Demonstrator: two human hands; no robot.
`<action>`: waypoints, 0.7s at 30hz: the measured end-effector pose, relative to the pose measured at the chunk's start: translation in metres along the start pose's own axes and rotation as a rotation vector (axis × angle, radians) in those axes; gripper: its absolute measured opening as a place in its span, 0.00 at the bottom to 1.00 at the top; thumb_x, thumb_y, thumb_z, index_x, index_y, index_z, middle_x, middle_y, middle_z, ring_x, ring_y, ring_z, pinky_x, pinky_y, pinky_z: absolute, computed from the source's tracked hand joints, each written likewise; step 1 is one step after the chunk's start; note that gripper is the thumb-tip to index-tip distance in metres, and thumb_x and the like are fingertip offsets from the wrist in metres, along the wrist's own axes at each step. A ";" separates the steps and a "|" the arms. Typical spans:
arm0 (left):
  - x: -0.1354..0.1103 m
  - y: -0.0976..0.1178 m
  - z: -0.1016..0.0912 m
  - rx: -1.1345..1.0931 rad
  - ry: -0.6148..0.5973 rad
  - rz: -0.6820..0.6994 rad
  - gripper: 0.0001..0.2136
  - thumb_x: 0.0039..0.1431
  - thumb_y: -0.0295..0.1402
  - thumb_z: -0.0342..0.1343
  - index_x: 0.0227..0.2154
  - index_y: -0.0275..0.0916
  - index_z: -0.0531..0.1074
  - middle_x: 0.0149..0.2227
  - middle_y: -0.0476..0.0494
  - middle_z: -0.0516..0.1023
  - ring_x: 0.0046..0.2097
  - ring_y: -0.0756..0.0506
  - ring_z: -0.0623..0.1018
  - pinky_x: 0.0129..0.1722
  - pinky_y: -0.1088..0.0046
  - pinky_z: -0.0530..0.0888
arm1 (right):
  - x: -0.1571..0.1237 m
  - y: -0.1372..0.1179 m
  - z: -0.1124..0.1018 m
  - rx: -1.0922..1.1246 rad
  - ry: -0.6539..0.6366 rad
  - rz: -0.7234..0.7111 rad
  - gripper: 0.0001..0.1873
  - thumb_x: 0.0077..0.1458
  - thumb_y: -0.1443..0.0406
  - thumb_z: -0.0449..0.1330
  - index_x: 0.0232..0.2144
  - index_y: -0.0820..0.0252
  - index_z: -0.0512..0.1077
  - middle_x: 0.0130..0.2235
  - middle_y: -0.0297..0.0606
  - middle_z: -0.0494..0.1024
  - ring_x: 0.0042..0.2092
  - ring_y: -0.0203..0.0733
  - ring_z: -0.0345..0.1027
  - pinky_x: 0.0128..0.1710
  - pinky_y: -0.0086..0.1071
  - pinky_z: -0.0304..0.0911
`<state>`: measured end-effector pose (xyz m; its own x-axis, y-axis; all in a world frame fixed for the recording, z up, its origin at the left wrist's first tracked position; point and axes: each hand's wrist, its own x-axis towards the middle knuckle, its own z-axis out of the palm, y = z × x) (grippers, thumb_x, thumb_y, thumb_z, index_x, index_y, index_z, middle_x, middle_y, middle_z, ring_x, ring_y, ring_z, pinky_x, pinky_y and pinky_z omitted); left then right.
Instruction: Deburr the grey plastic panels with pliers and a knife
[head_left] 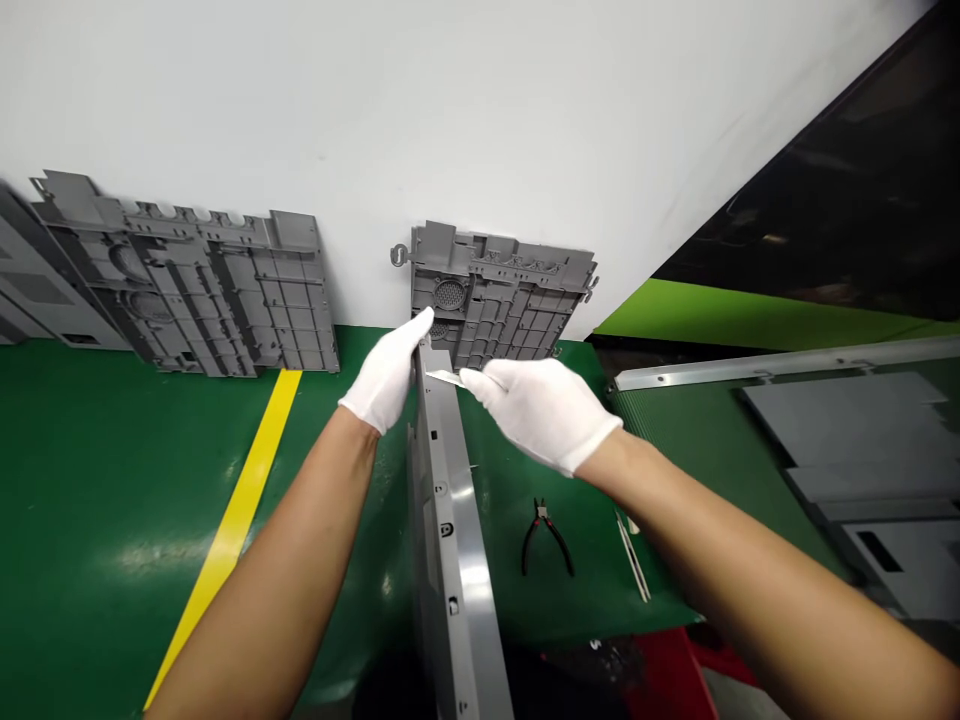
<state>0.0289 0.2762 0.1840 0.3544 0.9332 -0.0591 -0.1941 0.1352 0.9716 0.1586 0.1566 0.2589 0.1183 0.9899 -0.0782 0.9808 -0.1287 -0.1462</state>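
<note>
A long grey plastic panel [457, 560] stands on edge in front of me, its narrow side with small holes and slots facing up. My left hand [391, 372], in a white glove, is closed around the panel's far end. In my gloved right hand [544, 410] is a slim knife-like blade [445, 377], pinched between thumb and fingers. The blade's tip lies against the panel's upper edge, close to my left hand. Its handle is hidden in the glove. Right of the panel, cutting pliers [541, 515] with dark handles and tweezers [634, 560] lie on the green surface.
Two ribbed grey panels lean against the white wall, one at the left [202, 290] and another [502, 290] straight ahead. A yellow stripe [232, 520] crosses the green floor. At right, grey panels [862, 430] rest on a green conveyor belt [697, 440] with a metal rail [750, 367].
</note>
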 end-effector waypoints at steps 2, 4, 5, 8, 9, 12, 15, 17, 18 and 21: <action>0.002 0.000 -0.002 -0.060 -0.014 -0.067 0.16 0.54 0.48 0.60 0.26 0.40 0.71 0.27 0.48 0.73 0.33 0.46 0.73 0.37 0.67 0.72 | 0.013 -0.007 -0.004 -0.093 -0.033 -0.028 0.30 0.67 0.47 0.38 0.36 0.56 0.74 0.33 0.41 0.79 0.35 0.42 0.71 0.34 0.32 0.58; 0.004 -0.001 -0.004 -0.107 -0.012 -0.118 0.15 0.54 0.47 0.60 0.27 0.39 0.71 0.26 0.49 0.72 0.32 0.47 0.72 0.36 0.68 0.72 | 0.019 -0.013 -0.009 -0.162 -0.073 -0.044 0.30 0.67 0.48 0.38 0.42 0.56 0.74 0.38 0.43 0.80 0.38 0.43 0.73 0.37 0.33 0.60; 0.005 -0.001 -0.005 -0.125 -0.009 -0.130 0.14 0.54 0.46 0.60 0.27 0.39 0.71 0.27 0.49 0.72 0.31 0.47 0.72 0.36 0.69 0.72 | 0.021 -0.016 -0.011 -0.190 -0.090 -0.046 0.30 0.67 0.47 0.38 0.44 0.56 0.74 0.40 0.44 0.80 0.40 0.44 0.73 0.38 0.33 0.61; 0.004 -0.003 -0.005 -0.142 0.000 -0.132 0.14 0.54 0.46 0.61 0.28 0.39 0.71 0.27 0.49 0.73 0.31 0.48 0.73 0.36 0.69 0.72 | 0.022 -0.021 -0.017 -0.253 -0.116 -0.028 0.33 0.66 0.45 0.37 0.45 0.56 0.74 0.39 0.45 0.80 0.41 0.46 0.74 0.40 0.35 0.63; 0.003 -0.002 -0.004 -0.129 0.011 -0.124 0.14 0.54 0.46 0.61 0.29 0.39 0.72 0.28 0.49 0.73 0.32 0.47 0.73 0.37 0.69 0.72 | 0.022 -0.022 -0.018 -0.266 -0.117 -0.024 0.34 0.66 0.45 0.36 0.44 0.56 0.75 0.38 0.45 0.80 0.40 0.47 0.74 0.40 0.36 0.63; -0.002 0.001 -0.003 -0.053 0.064 -0.086 0.13 0.55 0.45 0.60 0.31 0.40 0.73 0.29 0.47 0.74 0.35 0.45 0.75 0.40 0.66 0.73 | 0.021 -0.024 -0.020 -0.288 -0.114 -0.035 0.36 0.66 0.45 0.34 0.41 0.57 0.76 0.36 0.46 0.80 0.39 0.48 0.74 0.40 0.37 0.64; -0.006 0.005 -0.001 -0.006 0.069 -0.073 0.12 0.56 0.44 0.60 0.32 0.39 0.73 0.30 0.46 0.75 0.38 0.44 0.76 0.43 0.65 0.73 | 0.019 -0.025 -0.021 -0.304 -0.124 -0.037 0.36 0.66 0.45 0.34 0.41 0.58 0.76 0.36 0.46 0.80 0.40 0.49 0.74 0.40 0.38 0.64; -0.007 0.006 -0.001 0.002 0.045 -0.087 0.12 0.57 0.44 0.59 0.33 0.39 0.73 0.30 0.46 0.75 0.38 0.44 0.76 0.43 0.64 0.73 | 0.018 -0.025 -0.022 -0.310 -0.128 -0.030 0.36 0.66 0.45 0.34 0.41 0.59 0.76 0.35 0.47 0.80 0.40 0.49 0.74 0.40 0.38 0.64; -0.007 0.006 -0.001 0.000 0.036 -0.095 0.12 0.58 0.44 0.58 0.33 0.39 0.73 0.30 0.46 0.75 0.37 0.44 0.76 0.42 0.65 0.73 | 0.018 -0.025 -0.022 -0.312 -0.129 -0.029 0.36 0.66 0.45 0.34 0.42 0.59 0.76 0.36 0.48 0.80 0.41 0.49 0.74 0.41 0.37 0.64; -0.006 0.004 -0.001 -0.020 0.022 -0.118 0.12 0.58 0.44 0.58 0.33 0.39 0.73 0.29 0.47 0.74 0.36 0.44 0.75 0.40 0.65 0.74 | 0.016 -0.026 -0.023 -0.327 -0.131 -0.033 0.36 0.66 0.45 0.34 0.42 0.59 0.76 0.36 0.48 0.80 0.41 0.49 0.74 0.41 0.38 0.64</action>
<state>0.0250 0.2714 0.1881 0.3553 0.9177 -0.1778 -0.1702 0.2506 0.9530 0.1385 0.1771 0.2837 0.0859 0.9744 -0.2080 0.9839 -0.0502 0.1713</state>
